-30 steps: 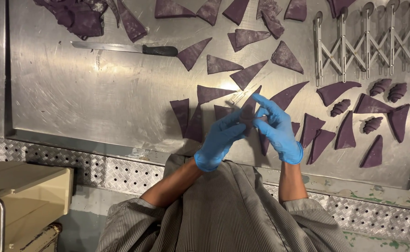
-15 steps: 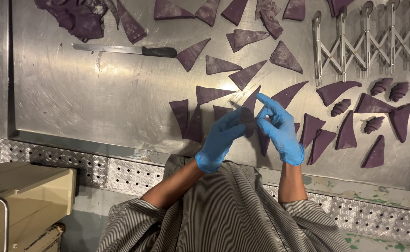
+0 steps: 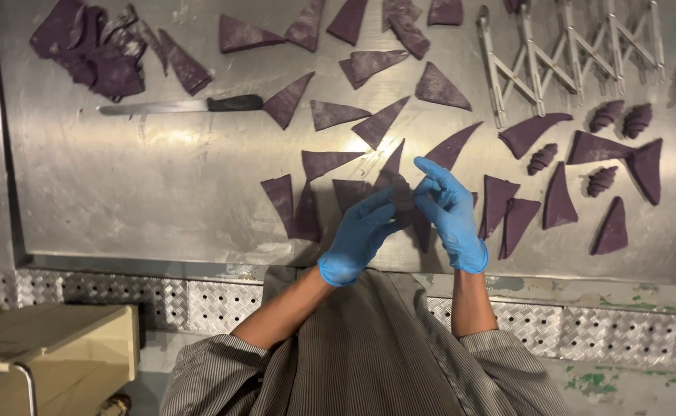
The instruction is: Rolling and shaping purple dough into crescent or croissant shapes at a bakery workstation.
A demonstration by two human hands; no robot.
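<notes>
Both hands wear blue gloves and meet above the near part of the brushed steel desk (image 3: 122,185). Between them sits a small rolled piece of dark purple dough (image 3: 402,192), held just clear of the flat pieces below it. The left hand (image 3: 357,239) pinches the roll from the left, its fingertips closed on the dough; the right hand (image 3: 450,212) closes on the other end with thumb and lower fingers, while its index finger points up and away — so each grip is shut on the same piece.

Directly under the hands lie flat dark purple dough triangles (image 3: 330,162), some overlapping, scattered across the middle of the desk. A crumpled heap of purple dough scraps (image 3: 92,54) lies at the far left corner. Just below that heap, a long knife with a black handle (image 3: 180,105) lies flat, its handle end touching one triangle. At the far right stands a folding metal multi-wheel cutter (image 3: 561,50), stretched open like a lattice. Below it, well apart from the hands, rest several small finished purple dough rolls (image 3: 606,115) among more triangles.

The person's grey striped shirt (image 3: 369,362) fills the bottom — a beige box-like object (image 3: 53,339) sits at lower left, off the desk.
</notes>
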